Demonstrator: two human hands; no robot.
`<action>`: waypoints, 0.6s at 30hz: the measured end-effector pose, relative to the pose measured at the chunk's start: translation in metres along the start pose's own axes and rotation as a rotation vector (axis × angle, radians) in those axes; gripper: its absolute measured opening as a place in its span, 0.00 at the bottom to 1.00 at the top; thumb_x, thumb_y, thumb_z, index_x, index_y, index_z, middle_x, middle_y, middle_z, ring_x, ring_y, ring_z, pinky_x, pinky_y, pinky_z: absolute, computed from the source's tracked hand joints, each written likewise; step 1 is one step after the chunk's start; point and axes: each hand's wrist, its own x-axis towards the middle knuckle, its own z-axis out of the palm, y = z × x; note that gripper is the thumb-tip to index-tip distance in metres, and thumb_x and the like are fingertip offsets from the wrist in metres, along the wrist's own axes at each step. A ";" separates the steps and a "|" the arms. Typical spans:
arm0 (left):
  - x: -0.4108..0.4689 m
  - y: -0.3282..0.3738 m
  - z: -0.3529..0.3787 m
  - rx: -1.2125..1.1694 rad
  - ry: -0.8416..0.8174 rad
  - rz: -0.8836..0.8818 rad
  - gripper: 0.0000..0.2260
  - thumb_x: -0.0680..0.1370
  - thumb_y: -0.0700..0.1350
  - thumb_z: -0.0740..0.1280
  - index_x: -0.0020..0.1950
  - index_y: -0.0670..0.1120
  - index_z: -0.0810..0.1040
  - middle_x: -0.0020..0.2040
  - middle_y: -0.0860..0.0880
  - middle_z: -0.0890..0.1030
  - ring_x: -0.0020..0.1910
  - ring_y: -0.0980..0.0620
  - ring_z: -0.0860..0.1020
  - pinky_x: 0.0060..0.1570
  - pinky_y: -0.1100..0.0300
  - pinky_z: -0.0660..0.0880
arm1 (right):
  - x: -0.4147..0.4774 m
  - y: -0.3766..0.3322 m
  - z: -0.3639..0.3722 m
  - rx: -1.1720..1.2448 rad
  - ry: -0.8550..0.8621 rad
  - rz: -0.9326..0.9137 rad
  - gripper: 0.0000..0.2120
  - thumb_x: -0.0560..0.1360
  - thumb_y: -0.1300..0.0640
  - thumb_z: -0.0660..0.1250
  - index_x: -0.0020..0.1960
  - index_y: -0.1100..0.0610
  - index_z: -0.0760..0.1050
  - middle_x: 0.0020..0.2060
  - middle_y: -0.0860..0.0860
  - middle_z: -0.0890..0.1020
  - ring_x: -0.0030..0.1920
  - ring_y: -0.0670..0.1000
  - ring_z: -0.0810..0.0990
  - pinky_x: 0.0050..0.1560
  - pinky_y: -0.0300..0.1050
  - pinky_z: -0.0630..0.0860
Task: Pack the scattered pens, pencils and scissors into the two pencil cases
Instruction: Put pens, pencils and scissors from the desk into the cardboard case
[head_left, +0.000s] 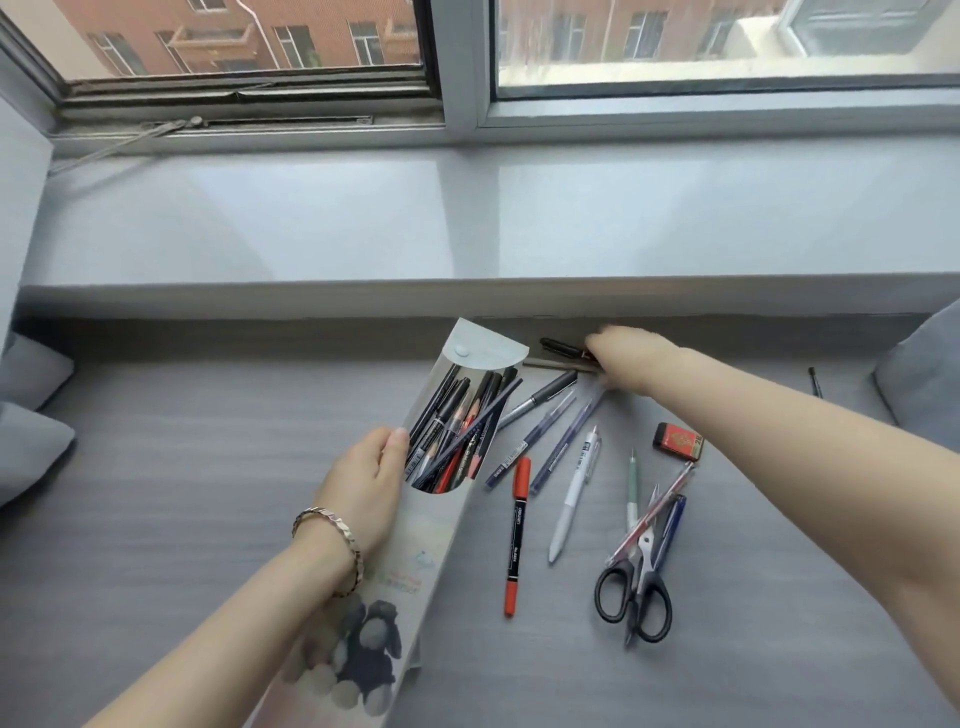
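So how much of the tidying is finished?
Partly done. The pencil case held open by the left hand already has many pens and pencils inside. The right hand is reaching for a black pen near the ledge; its grip is blurred. Left on the surface: the scissors, the red marker, a white pen and several others. Only one case is visible.

Pale pencil case (441, 525), flap open, tilted, mouth toward the window; filled with dark and red pens and pencils (457, 431). Loose on the grey surface to its right: red-and-black marker (516, 535), white pen (571, 499), two blue pens (540, 441), grey pen with black cap (540, 397), pale green pen (632, 488). Black-handled scissors (636, 587), closed, overlapped by a pink pen (657, 512) and a blue one (670, 525). Dark pen (563, 346) at far edge.
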 end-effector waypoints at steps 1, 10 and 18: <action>-0.001 0.000 0.000 0.004 -0.003 -0.003 0.18 0.81 0.48 0.51 0.42 0.36 0.72 0.36 0.44 0.74 0.36 0.46 0.70 0.32 0.58 0.63 | -0.002 0.003 0.001 0.022 -0.020 0.026 0.13 0.73 0.60 0.64 0.57 0.64 0.71 0.57 0.60 0.75 0.56 0.61 0.76 0.50 0.48 0.73; -0.016 -0.002 0.002 -0.001 -0.045 0.011 0.18 0.81 0.48 0.51 0.43 0.36 0.73 0.37 0.43 0.76 0.38 0.46 0.72 0.34 0.56 0.64 | -0.076 0.002 -0.006 0.717 0.401 0.179 0.13 0.72 0.61 0.64 0.56 0.60 0.69 0.44 0.55 0.78 0.43 0.56 0.75 0.40 0.42 0.68; -0.048 0.010 0.016 -0.054 -0.118 0.068 0.16 0.81 0.49 0.51 0.40 0.41 0.71 0.36 0.46 0.75 0.37 0.46 0.72 0.34 0.57 0.65 | -0.167 -0.093 -0.013 1.675 0.368 0.030 0.08 0.70 0.68 0.69 0.37 0.58 0.76 0.32 0.53 0.81 0.34 0.49 0.82 0.42 0.42 0.83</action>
